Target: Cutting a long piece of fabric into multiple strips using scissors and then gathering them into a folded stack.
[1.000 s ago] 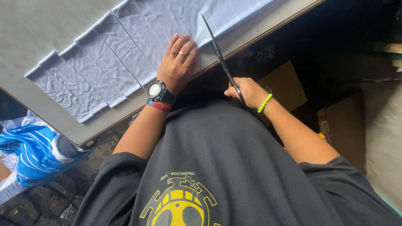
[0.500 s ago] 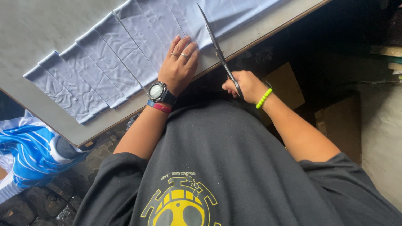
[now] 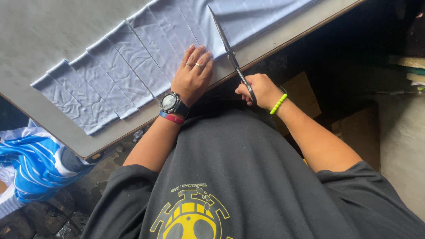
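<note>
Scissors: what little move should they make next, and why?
Probably close the blades and push a bit further along the cloth. The scissors in the right hand lie with their blades on the uncut stretch, and the left hand presses the cloth flat beside them. Cut strips lie to the left.

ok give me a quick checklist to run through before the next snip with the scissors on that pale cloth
1. Right hand grips the scissors by the handles: ok.
2. Left hand lies flat on the cloth, pinning it: ok.
3. Left fingertips apart from the blades: ok, but close beside them, so mind them.
4. Blades lie over the cloth, pointing away from the body: ok.
5. Blades open wide enough for a cut: cannot tell, they look nearly together.
6. Cut strips lie flat on the table, to the left and apart from the blades: ok.
</note>
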